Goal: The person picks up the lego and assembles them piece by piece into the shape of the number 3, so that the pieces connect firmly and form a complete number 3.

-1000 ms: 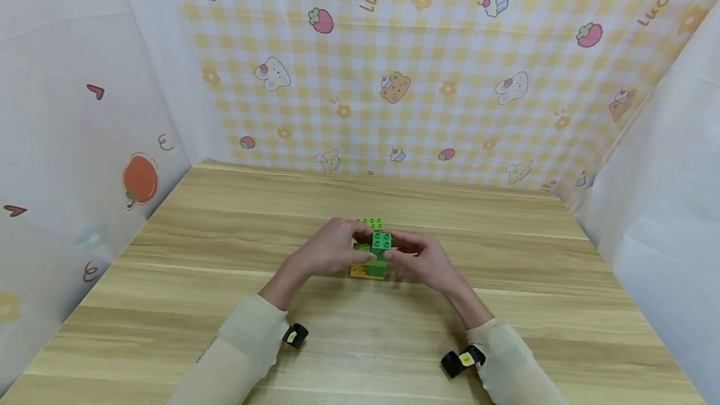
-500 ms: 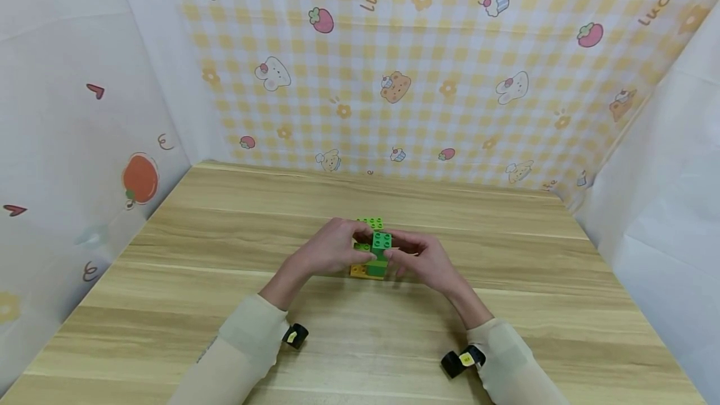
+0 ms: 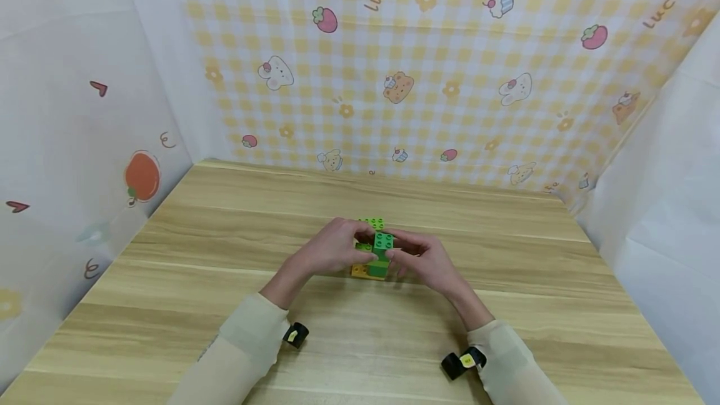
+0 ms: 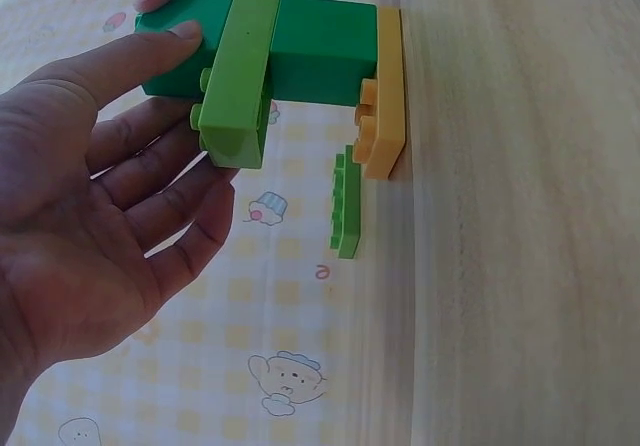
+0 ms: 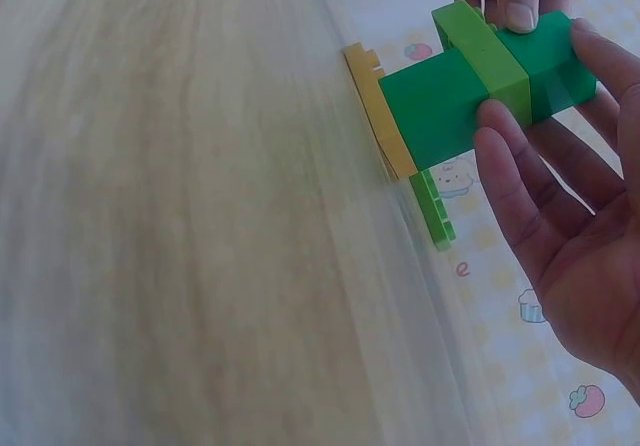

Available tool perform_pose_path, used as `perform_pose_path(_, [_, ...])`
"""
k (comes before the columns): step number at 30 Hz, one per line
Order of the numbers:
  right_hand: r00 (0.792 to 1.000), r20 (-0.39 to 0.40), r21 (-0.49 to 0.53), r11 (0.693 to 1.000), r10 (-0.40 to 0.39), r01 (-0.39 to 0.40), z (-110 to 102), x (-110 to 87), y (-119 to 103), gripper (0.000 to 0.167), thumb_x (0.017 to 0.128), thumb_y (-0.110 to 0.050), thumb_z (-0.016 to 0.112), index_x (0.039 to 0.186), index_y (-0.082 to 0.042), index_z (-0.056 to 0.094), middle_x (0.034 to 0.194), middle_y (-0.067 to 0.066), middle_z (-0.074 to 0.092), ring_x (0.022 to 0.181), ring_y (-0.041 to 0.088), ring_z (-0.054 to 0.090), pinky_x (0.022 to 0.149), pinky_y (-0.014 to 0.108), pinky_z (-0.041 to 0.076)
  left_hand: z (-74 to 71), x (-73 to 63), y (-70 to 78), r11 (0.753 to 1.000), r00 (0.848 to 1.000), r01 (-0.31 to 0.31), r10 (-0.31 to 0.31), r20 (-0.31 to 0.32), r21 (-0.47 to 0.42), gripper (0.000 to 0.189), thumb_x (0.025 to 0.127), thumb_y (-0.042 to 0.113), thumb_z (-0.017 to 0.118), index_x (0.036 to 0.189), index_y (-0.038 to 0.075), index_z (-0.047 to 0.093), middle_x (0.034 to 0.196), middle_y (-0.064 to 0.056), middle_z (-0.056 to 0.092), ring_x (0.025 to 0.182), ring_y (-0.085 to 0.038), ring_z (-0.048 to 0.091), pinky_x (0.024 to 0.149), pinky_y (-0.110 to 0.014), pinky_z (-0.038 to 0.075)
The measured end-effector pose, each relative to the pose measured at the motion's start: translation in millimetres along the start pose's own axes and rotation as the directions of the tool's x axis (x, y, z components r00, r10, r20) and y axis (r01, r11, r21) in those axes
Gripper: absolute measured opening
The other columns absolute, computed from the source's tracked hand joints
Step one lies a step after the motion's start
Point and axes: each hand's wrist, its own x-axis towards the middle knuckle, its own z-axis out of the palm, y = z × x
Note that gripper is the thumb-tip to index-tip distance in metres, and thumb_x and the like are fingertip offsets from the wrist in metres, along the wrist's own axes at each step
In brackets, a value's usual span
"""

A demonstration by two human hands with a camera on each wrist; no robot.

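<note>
A stack of toy building bricks stands on the wooden table, in the middle of the head view. At its foot lies an orange plate brick [image 4: 392, 96] with studs showing. On that sits a dark green brick [image 4: 325, 51], then a light green brick [image 4: 238, 91] jutting out to one side. The dark green top brick [image 3: 384, 241] crowns the stack. My left hand [image 3: 340, 245] pinches this top brick, thumb on its near face and fingers behind. From the right side, my right hand [image 3: 424, 261] holds it too, with fingertips reaching down by the light green brick.
Behind the stack a flat light green brick [image 3: 375, 223] lies on the table [image 3: 371, 342], partly covered by the left hand in the head view. A checked cloth [image 3: 360, 80] hangs at the table's back edge, with pale cloths at both sides.
The head view has shifted very slightly. Both hands keep their hold on the top brick, and the stack stands in the same place.
</note>
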Motion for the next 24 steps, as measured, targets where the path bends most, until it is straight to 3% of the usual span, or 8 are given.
perform_pose_path(4, [1.0,-0.012,-0.013,1.0,0.02,-0.02,-1,-0.5,-1,0.043,0.101,-0.016,0.072,0.143,-0.008,0.066,0.127,0.024,0.073,0.08,0.032,0.074,0.065,0.043,0.063,-2.8,0.6,-0.3,1.0,1.0,-0.003,0.004,0.022,-0.022,0.031,0.094,0.022,0.079,0.121,0.008,0.075,0.11,-0.001,0.075,0.103,-0.014,0.068,0.089,-0.035,0.056])
perform_pose_path(10, [0.999,-0.009,-0.025,0.999,0.035,-0.035,-2,-0.3,-3,0.043,0.101,-0.019,0.073,0.142,-0.01,0.067,0.126,0.021,0.074,0.08,0.036,0.073,0.065,0.045,0.063,-12.0,-2.9,-8.1,0.994,0.998,0.047,-0.043,0.041,-0.103,0.038,0.096,0.019,0.074,0.133,0.008,0.071,0.122,-0.001,0.075,0.113,-0.017,0.067,0.097,-0.041,0.056])
perform_pose_path(17, [0.999,-0.002,-0.011,0.999,0.048,-0.048,-2,-0.1,-3,0.043,0.101,-0.018,0.073,0.143,-0.009,0.067,0.126,0.023,0.073,0.083,0.036,0.074,0.065,0.043,0.063,-19.9,-2.0,-13.3,0.992,0.995,0.084,-0.089,-0.044,-0.092,0.033,0.104,0.02,0.065,0.133,0.006,0.071,0.117,-0.003,0.076,0.11,-0.02,0.068,0.095,-0.042,0.056])
perform_pose_path(24, [0.999,-0.005,-0.025,0.998,0.052,-0.052,-1,-1.5,-5,0.043,0.101,-0.019,0.073,0.142,-0.01,0.067,0.123,0.019,0.075,0.082,0.033,0.074,0.064,0.041,0.062,-19.8,14.5,-22.3,0.987,0.985,0.153,-0.155,-0.073,-0.039,0.038,0.101,0.023,0.07,0.134,0.003,0.07,0.124,-0.01,0.075,0.111,-0.023,0.067,0.097,-0.043,0.056])
